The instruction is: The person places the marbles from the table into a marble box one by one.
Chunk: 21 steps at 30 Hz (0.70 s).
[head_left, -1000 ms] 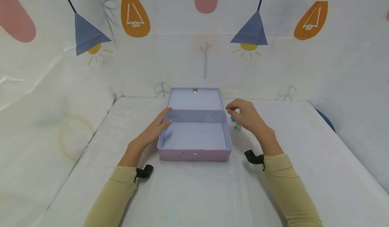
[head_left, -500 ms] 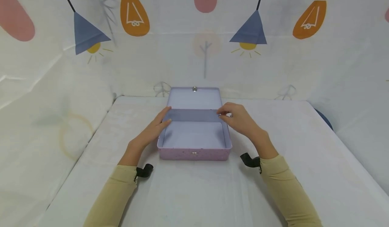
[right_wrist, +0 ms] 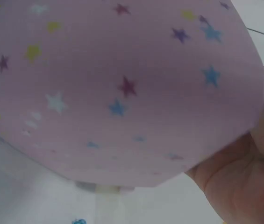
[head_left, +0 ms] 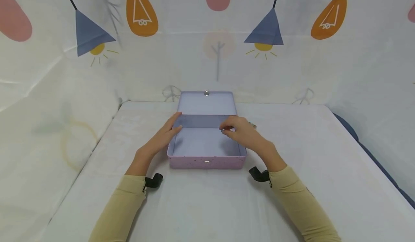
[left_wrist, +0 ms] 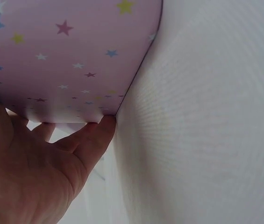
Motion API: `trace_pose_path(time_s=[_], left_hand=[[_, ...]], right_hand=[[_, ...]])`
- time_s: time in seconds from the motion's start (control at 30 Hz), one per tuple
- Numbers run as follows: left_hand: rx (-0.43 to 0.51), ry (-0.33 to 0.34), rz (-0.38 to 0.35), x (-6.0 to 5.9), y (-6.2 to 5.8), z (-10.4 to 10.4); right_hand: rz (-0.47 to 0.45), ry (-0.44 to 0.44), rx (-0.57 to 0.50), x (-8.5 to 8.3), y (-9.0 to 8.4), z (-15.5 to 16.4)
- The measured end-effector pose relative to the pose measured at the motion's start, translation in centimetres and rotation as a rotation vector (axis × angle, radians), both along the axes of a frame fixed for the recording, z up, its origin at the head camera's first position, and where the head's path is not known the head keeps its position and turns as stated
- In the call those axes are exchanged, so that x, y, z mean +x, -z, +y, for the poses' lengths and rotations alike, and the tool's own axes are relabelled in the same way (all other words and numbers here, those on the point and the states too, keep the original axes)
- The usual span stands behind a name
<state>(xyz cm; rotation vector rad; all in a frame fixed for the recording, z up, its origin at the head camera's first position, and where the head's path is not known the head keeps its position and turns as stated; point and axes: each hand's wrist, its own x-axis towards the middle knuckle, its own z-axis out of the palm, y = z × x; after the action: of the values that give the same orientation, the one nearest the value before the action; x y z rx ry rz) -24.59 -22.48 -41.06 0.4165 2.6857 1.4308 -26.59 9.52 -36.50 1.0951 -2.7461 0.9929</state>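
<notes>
Hands working at the open pink tin [head_left: 206, 161]

The tin is sitting mid-table toward its far edge; the left hand [head_left: 161, 139] is resting flat-fingered against its left wall, while the right hand [head_left: 242, 133] is pinching something unclear over its right side.

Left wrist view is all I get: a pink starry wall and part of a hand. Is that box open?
Observer: Yes. The head view shows the tin box open, with its lid standing up at the back.
Operator: Where is the left hand on it?
Observer: The left hand lies with straight fingers against the left wall, near the hinge.
Operator: And the right hand?
Observer: The right hand is over the box's back right corner with its fingertips drawn together. I cannot tell whether they hold anything.
</notes>
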Motion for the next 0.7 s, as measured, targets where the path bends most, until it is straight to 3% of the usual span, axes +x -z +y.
trace_pose_path(time_s=[0.7], left_hand=[[-0.002,0.004,-0.009,0.0,-0.2,0.1]], right_hand=[[0.079,-0.091,0.189,0.9,2.0,-2.6]])
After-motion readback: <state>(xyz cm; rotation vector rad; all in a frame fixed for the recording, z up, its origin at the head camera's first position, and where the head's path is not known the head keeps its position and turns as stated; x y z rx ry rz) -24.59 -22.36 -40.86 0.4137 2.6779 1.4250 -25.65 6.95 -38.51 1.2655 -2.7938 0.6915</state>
